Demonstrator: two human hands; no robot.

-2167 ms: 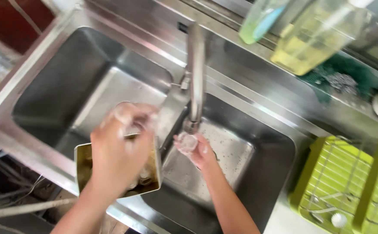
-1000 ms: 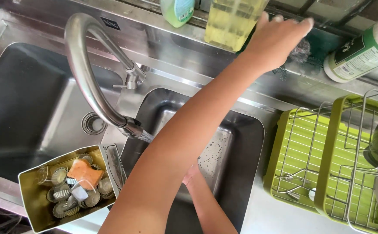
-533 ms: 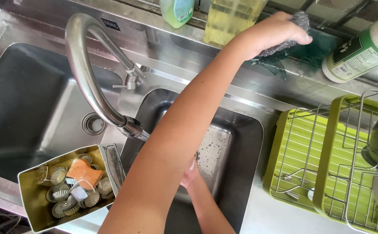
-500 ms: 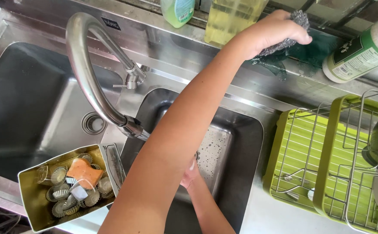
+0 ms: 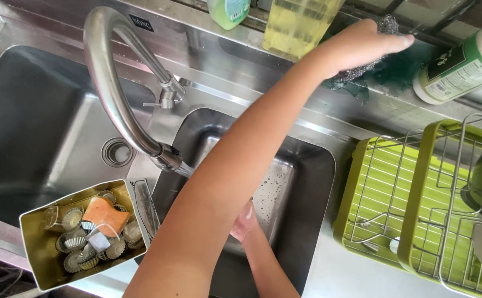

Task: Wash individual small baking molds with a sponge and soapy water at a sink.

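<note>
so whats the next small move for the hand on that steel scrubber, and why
Probably close the left hand on the steel wool scrubber and draw it back toward the right sink basin. The palm lies over the scrubber on the back ledge, while the right hand sits low in that basin under the tap.

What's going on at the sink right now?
A person stands at a double steel sink. Their left hand reaches across to the back ledge and closes on a steel wool scrubber lying beside a dark green scouring pad. The right hand is low in the right basin, mostly hidden under the left arm, so what it holds cannot be told. Water runs from the curved faucet. A gold tin of small fluted moulds and an orange sponge sits on the front edge.
</note>
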